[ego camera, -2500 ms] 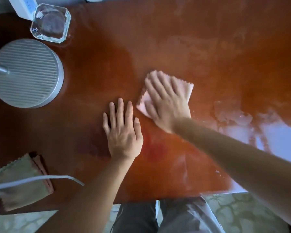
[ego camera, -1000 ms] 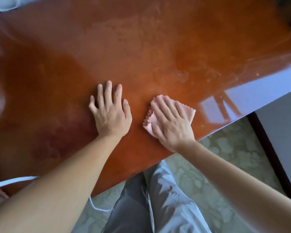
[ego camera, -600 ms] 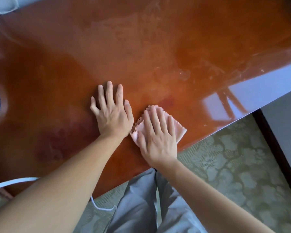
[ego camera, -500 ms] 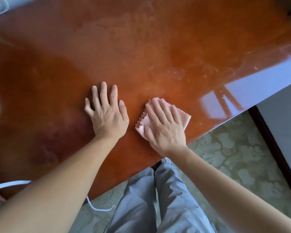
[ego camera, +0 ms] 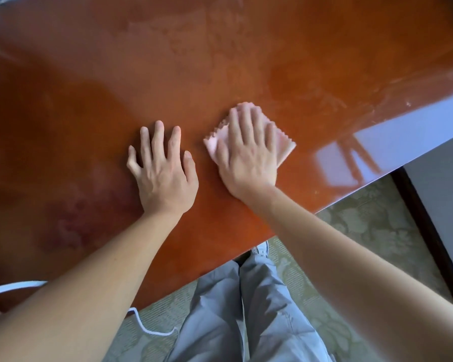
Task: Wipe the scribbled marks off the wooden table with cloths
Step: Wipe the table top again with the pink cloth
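Note:
A glossy reddish-brown wooden table point(ego camera: 220, 61) fills the upper part of the head view. My right hand point(ego camera: 249, 155) lies flat, fingers together, pressing a folded pink cloth point(ego camera: 283, 147) with a zigzag edge onto the table near its front edge. My left hand point(ego camera: 162, 168) rests flat on the wood just left of the cloth, fingers spread, holding nothing. Faint pale smears point(ego camera: 324, 100) show on the surface to the right of the cloth, and a darker reddish patch point(ego camera: 71, 226) lies to the left of my left forearm. No sharp scribble is visible.
The table's front edge point(ego camera: 351, 197) runs diagonally from lower left to upper right. A white cable point(ego camera: 152, 330) hangs off it at the lower left. Below are grey trousers point(ego camera: 246, 309), a patterned green carpet point(ego camera: 364, 231) and a dark baseboard point(ego camera: 424, 231) along a pale wall.
My right hand has slid the pink cloth back and forth along the front edge and now sits farther up the table. The view swung right, and the lamp base and glass left the frame.

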